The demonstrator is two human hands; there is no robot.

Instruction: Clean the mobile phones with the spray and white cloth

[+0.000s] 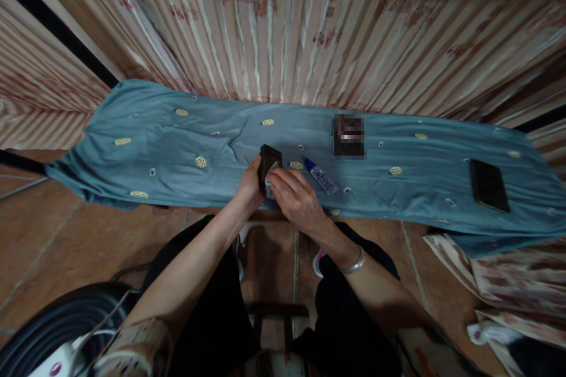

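Holding dark case (270,155) in left hand (250,185), pale cloth (269,179) against it in right hand (297,195), near bottle (322,178) at case's three o'clock.

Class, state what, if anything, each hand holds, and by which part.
The left hand holds a dark object by its left side; the right hand holds a pale cloth against it, the cloth's gripped part hidden.

Left fingers (253,171) gripping, right fingers (289,182) bent, forearms (198,250) converging.
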